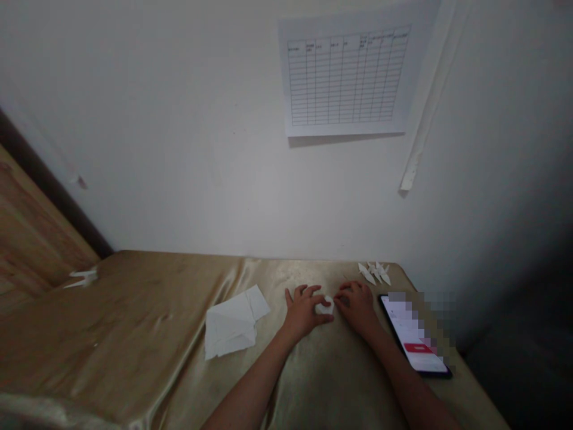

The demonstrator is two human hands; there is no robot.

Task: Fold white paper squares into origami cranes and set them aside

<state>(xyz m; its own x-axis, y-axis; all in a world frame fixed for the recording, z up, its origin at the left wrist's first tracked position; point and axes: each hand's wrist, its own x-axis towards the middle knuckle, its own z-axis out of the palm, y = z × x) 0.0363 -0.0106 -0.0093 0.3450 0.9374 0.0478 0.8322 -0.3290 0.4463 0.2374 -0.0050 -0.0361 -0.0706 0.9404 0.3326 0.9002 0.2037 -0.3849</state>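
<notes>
Between my two hands, low over the gold cloth, is a small piece of white paper that looks folded. My left hand has its thumb and index finger curled around the paper's left side, while its other fingers are raised. At the paper's right edge, my right hand pinches with thumb and fingertips. Fingers cover part of the paper, so its full shape is hidden. To the left of my left hand lies a loose stack of white paper sheets.
Small folded white paper cranes sit near the table's back right corner. A lit phone lies right of my right arm. The gold satin tablecloth has ridged folds. White scraps lie far left. A printed table sheet hangs on the wall.
</notes>
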